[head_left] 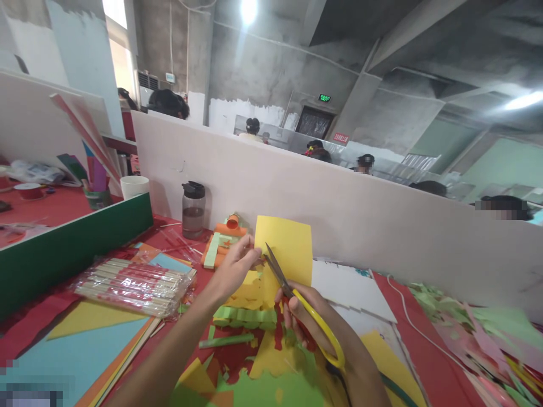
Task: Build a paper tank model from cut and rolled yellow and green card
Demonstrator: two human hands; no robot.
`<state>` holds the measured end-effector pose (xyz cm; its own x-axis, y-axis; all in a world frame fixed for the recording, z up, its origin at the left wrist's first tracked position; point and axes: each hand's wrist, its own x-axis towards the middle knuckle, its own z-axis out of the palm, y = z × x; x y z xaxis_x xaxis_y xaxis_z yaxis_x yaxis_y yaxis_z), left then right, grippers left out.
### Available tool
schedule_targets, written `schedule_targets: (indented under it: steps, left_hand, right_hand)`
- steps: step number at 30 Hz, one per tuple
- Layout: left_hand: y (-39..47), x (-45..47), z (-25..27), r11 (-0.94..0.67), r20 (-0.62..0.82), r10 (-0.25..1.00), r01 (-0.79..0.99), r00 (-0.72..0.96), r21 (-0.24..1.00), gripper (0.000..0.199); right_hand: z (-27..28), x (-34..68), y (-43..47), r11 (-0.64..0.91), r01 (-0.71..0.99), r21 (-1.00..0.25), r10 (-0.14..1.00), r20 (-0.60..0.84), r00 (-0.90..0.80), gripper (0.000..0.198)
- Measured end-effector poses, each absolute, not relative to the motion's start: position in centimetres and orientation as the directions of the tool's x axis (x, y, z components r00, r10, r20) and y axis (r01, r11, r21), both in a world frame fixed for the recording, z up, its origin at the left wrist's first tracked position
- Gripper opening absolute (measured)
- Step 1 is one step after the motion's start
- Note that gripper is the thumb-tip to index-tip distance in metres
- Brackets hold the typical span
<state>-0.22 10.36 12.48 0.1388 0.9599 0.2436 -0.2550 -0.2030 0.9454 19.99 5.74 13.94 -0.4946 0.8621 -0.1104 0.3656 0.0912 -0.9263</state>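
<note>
A yellow sheet of paper (292, 243) is held up by its left edge between the thumb and fingers of my left hand (241, 257). My right hand (303, 311) grips yellow-handled scissors (280, 274), whose blades lie in front of the sheet and point up and left. Whether the blades are cutting into the paper I cannot tell. Below the hands are folded yellow paper pieces (246, 294), a crinkled light-green paper strip (246, 317) and green paper (254, 390). Behind my left hand stands an orange and green paper model (220, 243).
A water bottle (193, 212) stands against the white partition (360, 220). Wrapped wooden sticks (136, 285) lie left on coloured sheets (93, 350), beside a green divider (76, 254). White boards (348, 288) and paper scraps (462, 311) are at right. Several people sit beyond the partition.
</note>
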Motion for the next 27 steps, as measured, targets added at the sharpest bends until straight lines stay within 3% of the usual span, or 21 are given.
schedule_targets:
  steps: [9,14,27]
  left_hand:
    - [10.1,0.0,12.9,-0.212,0.232,0.971,-0.249,0.052,0.945,0.027]
    - [10.1,0.2,12.9,-0.237,0.249,0.968,-0.254,0.017,0.938,0.028]
    - [10.0,1.2,12.7,-0.217,0.227,0.974,-0.386,-0.019,0.897,0.035]
  right_hand:
    - [13.5,19.3,5.7,0.068,0.337,-0.939,0.885,-0.099,-0.454,0.058]
    - [13.0,18.3,5.7,0.077,0.307,-0.948,0.911,-0.058,-0.408,0.066]
    - [12.3,15.6,5.2,0.137,0.189,-0.972,0.935,0.064,-0.350,0.069]
